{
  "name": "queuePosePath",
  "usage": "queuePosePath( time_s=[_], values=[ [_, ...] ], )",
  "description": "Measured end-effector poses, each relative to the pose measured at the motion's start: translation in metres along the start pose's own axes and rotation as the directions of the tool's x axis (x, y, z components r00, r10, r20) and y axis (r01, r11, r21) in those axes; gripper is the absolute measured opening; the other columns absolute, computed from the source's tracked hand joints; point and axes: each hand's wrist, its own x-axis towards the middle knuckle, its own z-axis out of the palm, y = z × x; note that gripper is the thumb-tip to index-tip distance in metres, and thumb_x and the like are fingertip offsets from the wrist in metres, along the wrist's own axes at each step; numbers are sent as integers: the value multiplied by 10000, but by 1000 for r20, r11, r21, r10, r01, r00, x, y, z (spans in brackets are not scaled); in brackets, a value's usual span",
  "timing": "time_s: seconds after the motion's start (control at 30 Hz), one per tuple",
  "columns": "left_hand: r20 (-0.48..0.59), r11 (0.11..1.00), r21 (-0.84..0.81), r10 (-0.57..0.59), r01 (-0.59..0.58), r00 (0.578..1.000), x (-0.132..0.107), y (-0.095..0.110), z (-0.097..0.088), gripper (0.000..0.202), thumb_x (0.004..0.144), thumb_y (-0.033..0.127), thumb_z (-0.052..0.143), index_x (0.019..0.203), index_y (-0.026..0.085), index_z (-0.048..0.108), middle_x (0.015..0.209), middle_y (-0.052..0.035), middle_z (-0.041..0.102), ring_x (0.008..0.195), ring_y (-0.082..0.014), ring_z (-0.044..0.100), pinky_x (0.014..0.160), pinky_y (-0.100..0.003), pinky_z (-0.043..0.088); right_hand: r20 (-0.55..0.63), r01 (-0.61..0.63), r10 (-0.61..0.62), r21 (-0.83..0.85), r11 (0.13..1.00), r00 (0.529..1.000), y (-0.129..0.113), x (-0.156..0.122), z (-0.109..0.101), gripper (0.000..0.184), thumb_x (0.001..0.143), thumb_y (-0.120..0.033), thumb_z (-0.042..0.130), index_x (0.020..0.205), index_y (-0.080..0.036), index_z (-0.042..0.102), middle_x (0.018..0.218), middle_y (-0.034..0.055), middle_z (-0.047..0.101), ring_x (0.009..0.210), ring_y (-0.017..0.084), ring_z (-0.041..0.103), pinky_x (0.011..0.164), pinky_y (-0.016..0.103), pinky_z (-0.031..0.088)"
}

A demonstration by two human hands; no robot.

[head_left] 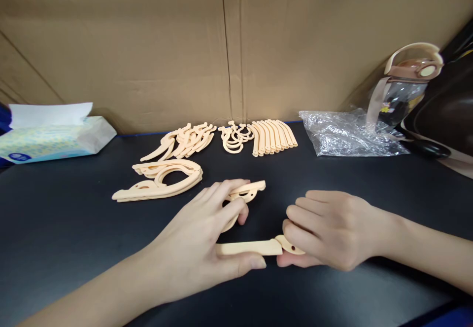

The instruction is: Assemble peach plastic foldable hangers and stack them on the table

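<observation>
Two hands met near the front of the black counter (74,248). My left hand (201,240) pinched a cream straight bar (247,247) under its thumb, its fingers (225,194) pressing a curved piece (253,190). My right hand (332,228), fingers curled, pinched the rounded end piece (293,248) touching that bar. Behind lay a stack of curved arms (160,181), hooks (232,138) and a plastic bag (347,132).

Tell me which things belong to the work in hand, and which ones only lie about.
In the work: left hand, right hand, the peach plastic piece they grip, stacked curved parts, slim curved arms, hooks, straight bars.
Lying about: tissue pack, crumpled plastic bag, bottle.
</observation>
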Motion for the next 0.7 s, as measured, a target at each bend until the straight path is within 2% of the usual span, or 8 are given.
queuePosePath(
  time_s=[0.1, 0.17, 0.23, 0.3, 0.37, 0.43, 0.57, 0.7],
  values=[
    [-42, 999, -29, -40, 39, 998, 1, 0, 0, 512, 814, 694, 653, 1054, 258, 532, 1442, -83, 467, 1306, -323, 455, 1041, -443, 422, -5, -30, 31, 67, 997, 1000, 1, 0, -1, 489, 1076, -369, 321, 688, -195, 563, 566, -31, 466, 498, 145, 334, 503, 296, 254],
    [-68, 994, -82, -82, 77, 994, 1, 2, -1, 537, 814, 716, 634, 1101, 272, 537, 1432, -75, 485, 1353, -315, 431, 1068, -438, 423, 2, -46, 46, 112, 993, 999, 1, 1, -2, 462, 1069, -322, 320, 722, -183, 591, 594, -23, 485, 517, 145, 340, 512, 299, 255],
    [-72, 976, -174, -148, 134, 986, 1, 5, -3, 410, 906, 643, 561, 1105, 284, 558, 1443, -53, 481, 1370, -288, 428, 997, -379, 499, 12, -70, 69, 171, 983, 998, 3, 1, -3, 424, 1048, -276, 335, 736, -172, 601, 616, -13, 501, 537, 148, 346, 523, 306, 263],
    [-61, 945, -265, -213, 190, 975, 2, 7, -5, 269, 992, 508, 464, 1110, 295, 580, 1456, -27, 470, 1362, -255, 446, 829, -272, 569, 32, -102, 97, 239, 966, 995, 5, 2, -4, 395, 1032, -255, 346, 743, -165, 600, 658, 9, 541, 584, 159, 390, 570, 314, 315],
    [-52, 921, -318, -255, 226, 965, 4, 8, -5, 217, 1005, 409, 437, 1116, 306, 592, 1458, -9, 470, 1341, -235, 477, 691, -192, 572, 59, -134, 122, 293, 946, 991, 9, 3, -7, 354, 1025, -247, 358, 796, -150, 611, 787, 53, 621, 707, 183, 482, 705, 338, 399],
    [-53, 909, -344, -269, 236, 962, 6, 6, -4, 192, 979, 370, 483, 1123, 315, 598, 1456, 0, 473, 1322, -234, 504, 668, -176, 581, 84, -165, 145, 326, 931, 986, 12, 3, -9, 293, 1017, -230, 382, 864, -140, 615, 992, 104, 661, 910, 224, 541, 899, 388, 410],
    [-64, 908, -351, -266, 228, 962, 8, 1, 0, 199, 939, 329, 534, 1124, 324, 609, 1446, 1, 479, 1344, -244, 492, 839, -266, 617, 151, -235, 190, 381, 894, 970, 16, 1, -10, 168, 973, -140, 432, 923, -157, 592, 1336, 157, 544, 1272, 261, 431, 1110, 428, 305],
    [-81, 912, -341, -271, 229, 959, 7, -2, 2, 194, 943, 348, 539, 1122, 310, 605, 1454, -18, 463, 1350, -255, 488, 861, -303, 628, 269, -324, 221, 443, 836, 937, 17, 0, -8, 154, 942, -85, 447, 972, -176, 567, 1505, 156, 372, 1425, 240, 281, 1141, 397, 298]
  ],
)
